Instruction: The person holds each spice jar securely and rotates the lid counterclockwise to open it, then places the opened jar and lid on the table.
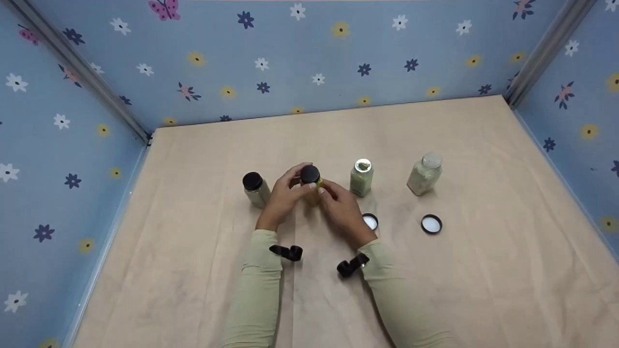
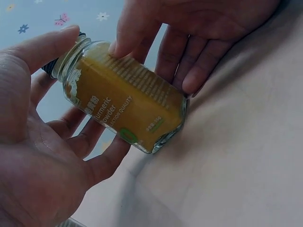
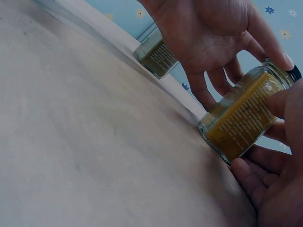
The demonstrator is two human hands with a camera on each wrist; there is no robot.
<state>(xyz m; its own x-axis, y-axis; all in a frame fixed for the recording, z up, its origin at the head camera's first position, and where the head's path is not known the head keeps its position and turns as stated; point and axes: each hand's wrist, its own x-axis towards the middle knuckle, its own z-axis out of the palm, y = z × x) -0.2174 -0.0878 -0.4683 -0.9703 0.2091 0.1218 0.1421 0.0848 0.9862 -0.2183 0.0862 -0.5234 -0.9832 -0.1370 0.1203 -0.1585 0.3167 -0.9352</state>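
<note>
A glass jar of turmeric powder (image 2: 128, 101) with a black cap (image 1: 310, 174) stands between both hands. My left hand (image 1: 285, 195) grips it at the cap, thumb lying on the cap's edge and fingers around the far side. Lower down, my right hand (image 1: 341, 208) holds the jar's body between thumb and fingers. Its label is turned toward the left wrist view. Just left of the left hand is a black-capped jar (image 1: 257, 191) of greenish contents. The right forearm partly hides a loose cap (image 1: 370, 222), white inside up.
Right of the hands stands an uncapped jar (image 1: 361, 181) with a silvery, torn-looking seal. Farther right is another uncapped jar (image 1: 425, 176), pale green inside, with a second loose cap (image 1: 431, 224) in front of it. Patterned blue walls (image 1: 314, 58) border the cloth-covered table (image 1: 193, 270).
</note>
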